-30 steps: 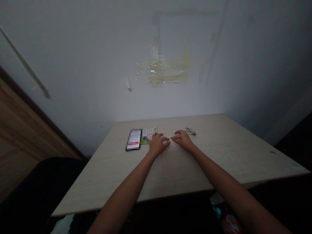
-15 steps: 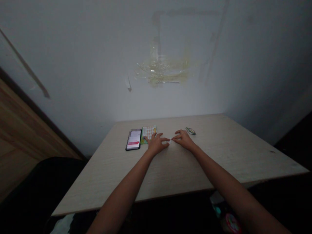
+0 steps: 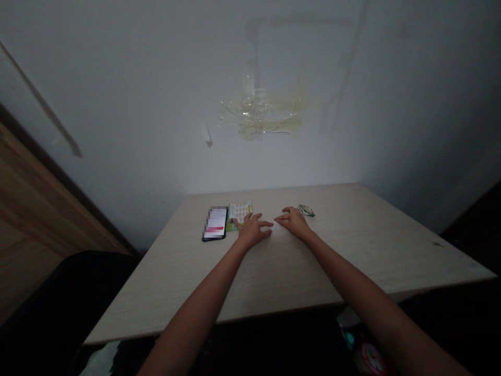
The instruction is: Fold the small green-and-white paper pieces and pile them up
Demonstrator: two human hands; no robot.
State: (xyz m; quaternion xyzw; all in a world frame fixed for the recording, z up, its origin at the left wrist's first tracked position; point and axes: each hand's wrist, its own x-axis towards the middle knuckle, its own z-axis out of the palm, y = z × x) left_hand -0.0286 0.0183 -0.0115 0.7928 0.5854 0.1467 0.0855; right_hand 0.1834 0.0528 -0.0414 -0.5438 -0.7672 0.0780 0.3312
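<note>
Both of my arms reach forward over a pale wooden table (image 3: 352, 250). My left hand (image 3: 252, 231) lies palm down with its fingers spread flat. My right hand (image 3: 293, 222) rests beside it, fingers stretched toward the left hand. A small white piece (image 3: 273, 226) shows between the two sets of fingertips; both hands touch or press it, and most of it is hidden. Just left of my left hand lies a green and orange printed card (image 3: 238, 212), and beside that a black phone (image 3: 215, 223) with its screen lit.
A small green wrapper (image 3: 306, 210) lies just beyond my right hand. A white wall with old tape marks (image 3: 262, 112) rises behind the table. A dark seat (image 3: 66, 292) stands at the lower left, and colourful items (image 3: 368, 355) sit on the floor under the table's near edge.
The white piece between my fingertips shows less than a second ago. Both hands have stayed in nearly the same place, shifting only slightly.
</note>
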